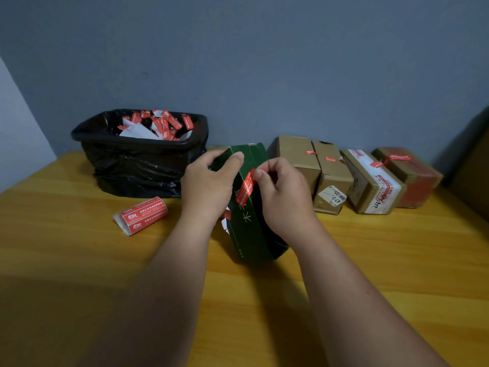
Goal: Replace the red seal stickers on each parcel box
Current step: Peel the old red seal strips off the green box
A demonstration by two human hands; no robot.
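A yellow wood-grain worktop [79, 260] stands against a plain blue-grey wall [264, 62]. At far left a paler wall panel [18, 133] angles in. At right, a dark brown shape [473, 168], possibly furniture, sits in shadow.

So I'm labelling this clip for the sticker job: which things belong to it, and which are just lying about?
Part of the job:
- green box, gripped by the left hand
- red seal sticker, pinched by the right hand
- sticker roll
- four brown parcels
- lined bin holding used stickers

Just there:
- wooden table
- blue wall
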